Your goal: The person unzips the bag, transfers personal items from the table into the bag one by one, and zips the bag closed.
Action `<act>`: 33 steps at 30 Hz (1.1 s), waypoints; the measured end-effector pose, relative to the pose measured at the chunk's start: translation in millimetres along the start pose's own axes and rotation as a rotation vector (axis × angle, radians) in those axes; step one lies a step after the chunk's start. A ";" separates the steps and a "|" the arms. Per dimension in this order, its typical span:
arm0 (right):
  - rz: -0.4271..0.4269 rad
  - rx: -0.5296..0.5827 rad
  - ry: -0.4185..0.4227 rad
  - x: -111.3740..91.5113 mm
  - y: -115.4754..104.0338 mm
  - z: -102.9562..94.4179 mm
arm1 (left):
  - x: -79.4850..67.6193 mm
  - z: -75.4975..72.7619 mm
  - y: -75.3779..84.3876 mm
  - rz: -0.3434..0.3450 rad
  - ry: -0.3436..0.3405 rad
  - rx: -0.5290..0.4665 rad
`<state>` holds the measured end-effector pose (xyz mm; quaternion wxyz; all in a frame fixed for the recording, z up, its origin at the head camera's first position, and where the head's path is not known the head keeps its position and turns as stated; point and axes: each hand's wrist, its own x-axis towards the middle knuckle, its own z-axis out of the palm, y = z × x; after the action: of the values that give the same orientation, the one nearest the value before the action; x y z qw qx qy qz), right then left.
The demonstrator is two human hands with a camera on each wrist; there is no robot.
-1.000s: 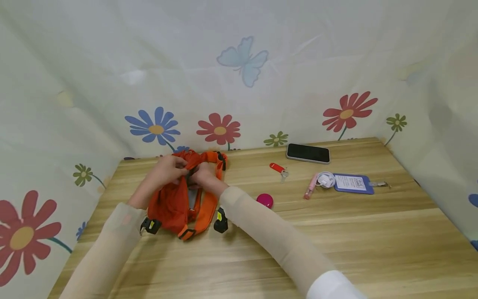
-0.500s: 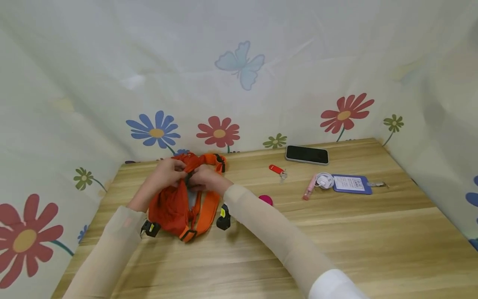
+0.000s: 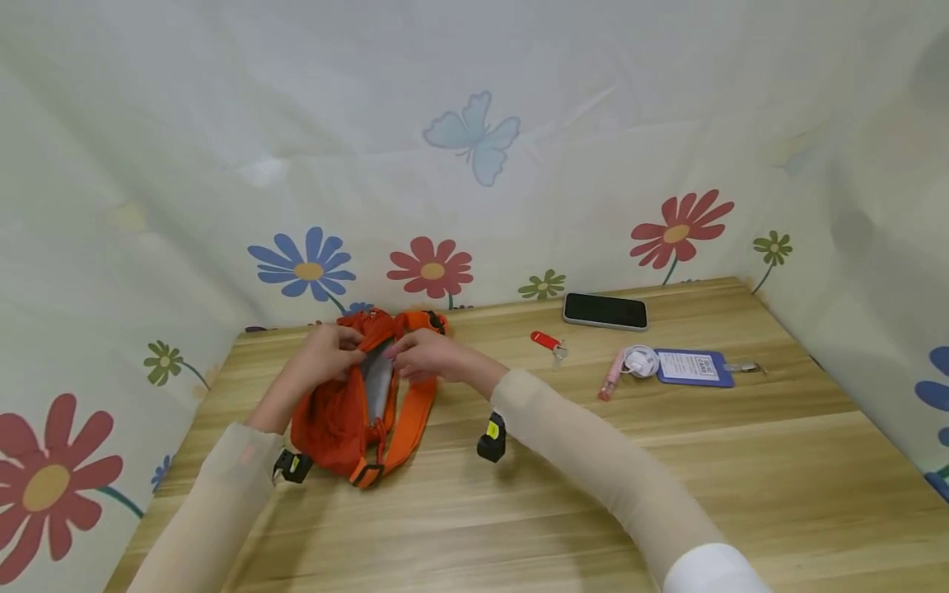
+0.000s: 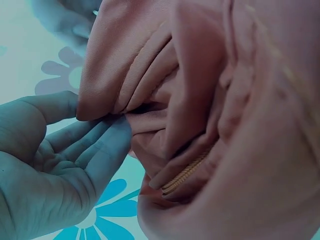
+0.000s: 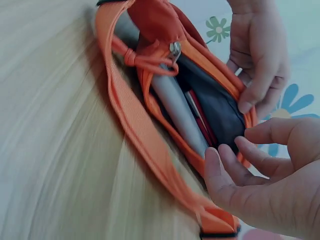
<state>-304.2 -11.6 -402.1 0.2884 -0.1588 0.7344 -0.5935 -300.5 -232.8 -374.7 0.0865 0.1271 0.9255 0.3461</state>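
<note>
An orange-red waist bag (image 3: pixel 329 428) stands at the left of the table with its zipped mouth spread open. My left hand (image 3: pixel 320 362) pinches the fabric at the bag's far left edge; the left wrist view has the thumb and fingers of this left hand (image 4: pixel 60 160) on a fold of cloth. Just over the opening, my right hand (image 3: pixel 437 356) has relaxed, slightly bent fingers and holds nothing. In the right wrist view, the right hand (image 5: pixel 275 170) is at the rim, and a thin red-edged item (image 5: pixel 204 120) lies inside against the grey lining (image 5: pixel 217 107).
A phone (image 3: pixel 605 311) lies at the back of the table. In front of it are keys with a red tag (image 3: pixel 545 340), a pink tube (image 3: pixel 611 375), a coiled white cable (image 3: pixel 640 361) and a blue card holder (image 3: pixel 693 367). The bag's orange strap (image 3: pixel 415 420) loops along its right side.
My right hand has come out of the bag's mouth and moved right, uncovering the grey lining. The left hand stays at the bag's edge. The right sleeve now hides the round pink item.
</note>
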 end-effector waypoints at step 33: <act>-0.209 -0.593 -0.017 -48.7 31.2 -46.0 | 2.1 2.5 -7.4 -0.034 -0.038 -0.008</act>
<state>-290.8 59.9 -414.8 0.1732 -0.3155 0.8528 -0.3783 -303.1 -236.0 -381.6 0.1105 0.1177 0.9242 0.3461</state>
